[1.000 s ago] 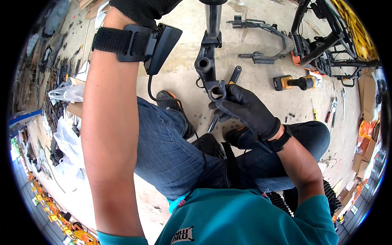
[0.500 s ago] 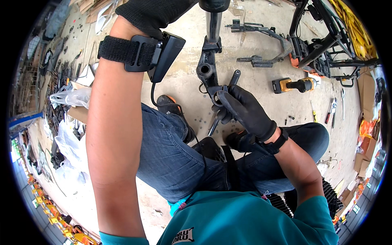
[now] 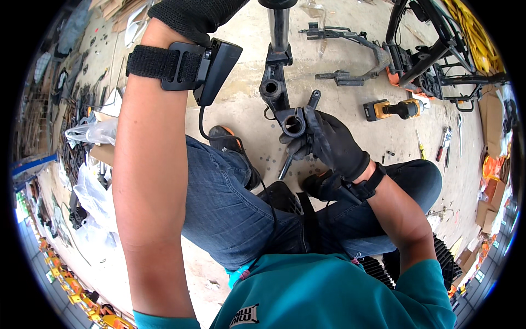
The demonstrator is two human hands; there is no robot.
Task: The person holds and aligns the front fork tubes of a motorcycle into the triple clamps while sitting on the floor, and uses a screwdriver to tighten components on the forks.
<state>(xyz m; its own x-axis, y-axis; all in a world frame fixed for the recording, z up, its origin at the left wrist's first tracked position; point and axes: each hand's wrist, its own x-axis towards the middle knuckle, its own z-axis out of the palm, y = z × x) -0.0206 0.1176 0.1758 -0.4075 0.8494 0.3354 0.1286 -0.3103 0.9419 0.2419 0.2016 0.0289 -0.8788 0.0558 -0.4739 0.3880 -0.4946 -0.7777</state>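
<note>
My left hand (image 3: 194, 21), in a black knit glove, reaches up beside the top of a front fork; its fingers run out of view at the upper edge. The fork's shiny tube (image 3: 279, 30) comes down into a black triple clamp (image 3: 275, 88). At the clamp's near end is an open ring (image 3: 293, 124). My right hand (image 3: 335, 140), gloved in black, is closed around a slim wrench-like metal bar (image 3: 314, 100), whose silver lower end shows below the fingers. The thumb side of this hand lies against the ring, and some fingers are hidden behind the clamp.
On the floor to the right lie a yellow-and-black cordless power tool (image 3: 392, 110), a screwdriver (image 3: 421, 149) and pliers (image 3: 444, 143). Beyond stands a black vehicle frame (image 3: 424, 71). Plastic bags (image 3: 98, 189) and scrap line the left side. My shoes (image 3: 233, 143) flank the space below the clamp.
The fork and clamp have shifted slightly left in view. My right thumb has moved off the top of the ring to its right side, so the opening shows more fully.
</note>
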